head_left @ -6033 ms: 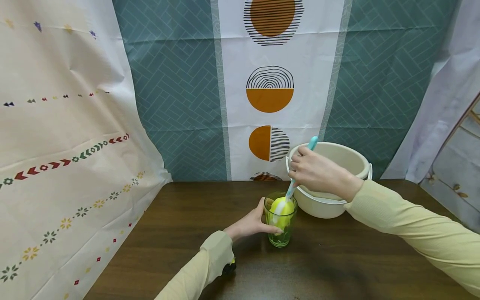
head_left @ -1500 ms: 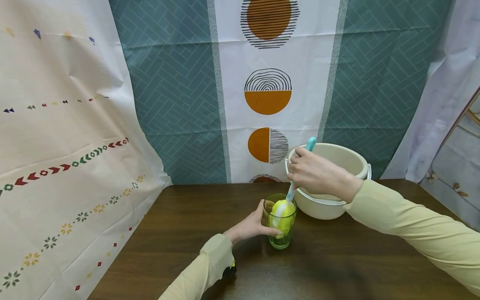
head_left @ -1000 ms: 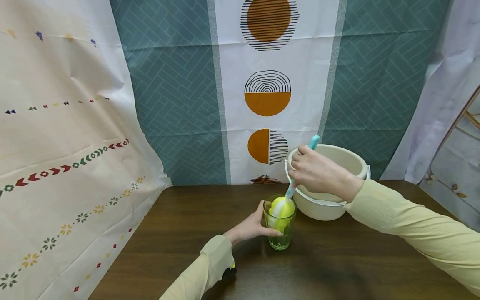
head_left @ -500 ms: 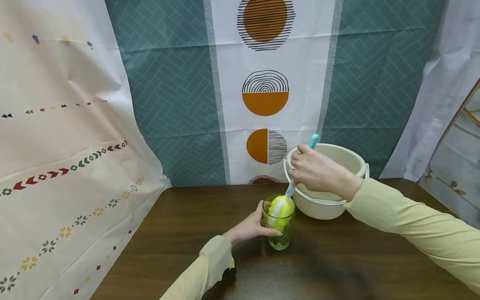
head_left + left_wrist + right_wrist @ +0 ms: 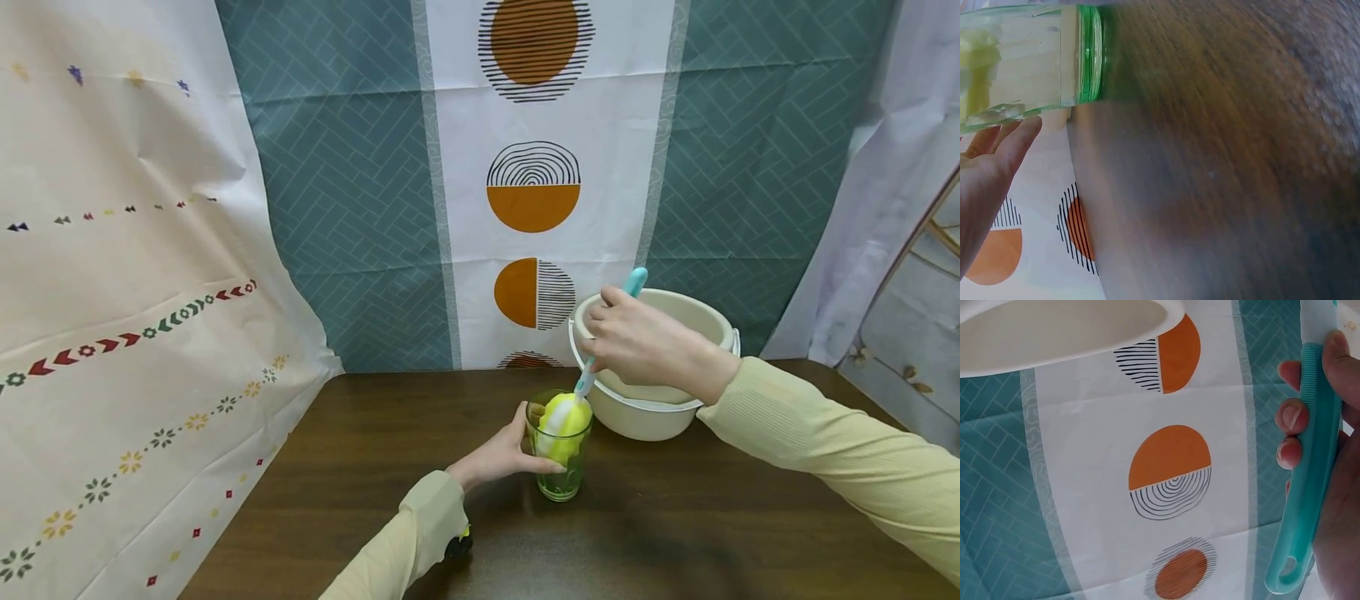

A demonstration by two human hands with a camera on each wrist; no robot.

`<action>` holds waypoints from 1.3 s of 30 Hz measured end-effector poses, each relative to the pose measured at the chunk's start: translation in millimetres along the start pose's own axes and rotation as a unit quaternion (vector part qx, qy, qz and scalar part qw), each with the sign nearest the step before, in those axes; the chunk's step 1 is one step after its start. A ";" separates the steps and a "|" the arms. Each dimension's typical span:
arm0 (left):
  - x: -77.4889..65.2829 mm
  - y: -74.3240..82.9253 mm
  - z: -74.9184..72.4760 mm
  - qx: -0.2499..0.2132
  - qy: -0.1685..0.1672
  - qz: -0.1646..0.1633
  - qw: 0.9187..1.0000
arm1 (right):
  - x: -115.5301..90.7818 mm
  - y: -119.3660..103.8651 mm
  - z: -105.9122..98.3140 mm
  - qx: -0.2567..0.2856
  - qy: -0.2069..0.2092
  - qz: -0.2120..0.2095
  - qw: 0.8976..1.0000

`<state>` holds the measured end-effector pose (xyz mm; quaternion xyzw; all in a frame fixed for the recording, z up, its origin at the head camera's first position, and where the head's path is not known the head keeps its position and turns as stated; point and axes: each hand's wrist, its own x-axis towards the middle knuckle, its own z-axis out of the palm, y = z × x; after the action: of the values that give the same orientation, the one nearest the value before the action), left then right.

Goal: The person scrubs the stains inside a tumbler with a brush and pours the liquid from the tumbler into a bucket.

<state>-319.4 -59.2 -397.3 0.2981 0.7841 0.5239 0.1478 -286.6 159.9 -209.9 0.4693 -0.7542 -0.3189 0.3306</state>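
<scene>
A green-tinted drinking glass (image 5: 558,485) stands upright on the brown wooden table. My left hand (image 5: 497,454) grips its left side, with the thumb across the front; the fingers behind are partly hidden. Inside the glass sits the yellow and white sponge head of a bottle brush (image 5: 564,421). My right hand (image 5: 641,343) holds the brush above the rim, its fingers curled round the teal handle (image 5: 1310,456). The handle leans up and to the right. In the left wrist view, the glass (image 5: 1029,69) shows its thick base, and the left fingers touch its side.
A cream bucket (image 5: 637,417) with a carrying handle stands just behind and right of the glass, under the right forearm. Patterned cloth (image 5: 352,208) hangs along the table's back edge. A white embroidered cloth (image 5: 150,375) drapes down the left side.
The right hand has shifted slightly right, and the brush handle leans more that way. The sponge head has shifted and turned a little inside the glass. The left hand keeps its hold in place.
</scene>
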 end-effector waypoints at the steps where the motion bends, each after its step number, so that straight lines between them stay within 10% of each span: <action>1: 0.2 0.0 0.0 0.003 0.001 -0.002 1.000 | -0.1 -0.1 -0.3 -0.001 0.001 0.000 1.000; 39: 0.2 -2.8 -0.9 0.005 0.000 0.001 1.000 | 1.0 3.4 -8.2 -0.026 0.007 0.019 0.999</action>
<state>-320.9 -60.5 -399.5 0.2994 0.7863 0.5204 0.1459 -282.1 158.8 -202.2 0.4484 -0.7521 -0.3289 0.3537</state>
